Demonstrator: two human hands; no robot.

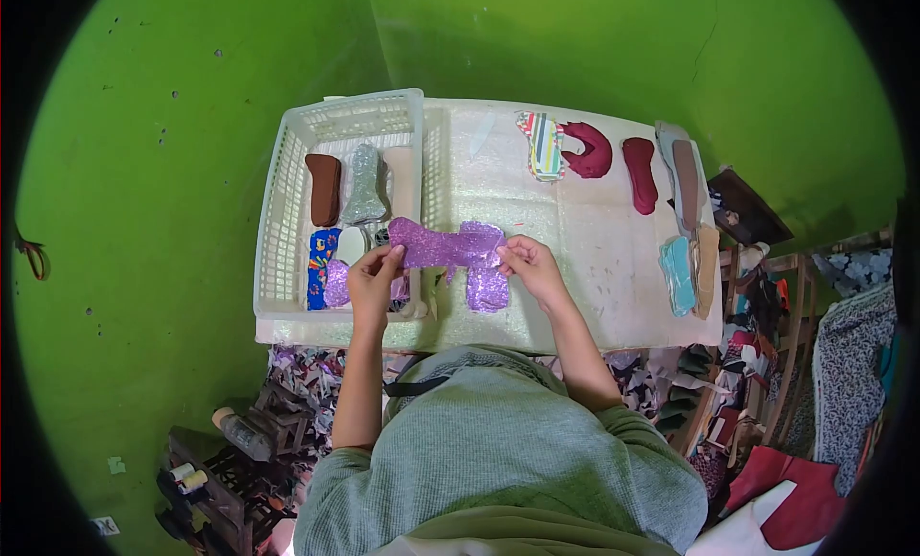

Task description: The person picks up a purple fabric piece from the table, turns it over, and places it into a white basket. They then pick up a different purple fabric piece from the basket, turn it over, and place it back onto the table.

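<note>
A purple glitter cut-out piece (pixel 443 244) is held flat between both my hands above the table. My left hand (pixel 374 278) pinches its left end over the basket's near corner. Its right end sits in the pinch of my right hand (pixel 529 264). A second purple glitter piece (pixel 487 288) lies on the white table (pixel 594 268) just under the held one. The white plastic basket (pixel 287 220) at the left holds several cut shapes: a brown one (pixel 324 188), a silver glitter one (pixel 364 182), a blue patterned one (pixel 321 259).
Along the table's far edge lie a striped piece (pixel 544 146), two maroon pieces (pixel 589 151), and grey and brown shapes (pixel 682 177). Light blue and tan shapes (pixel 680 273) sit at the right edge. Fabric scraps, a stool and bottles crowd the floor around me.
</note>
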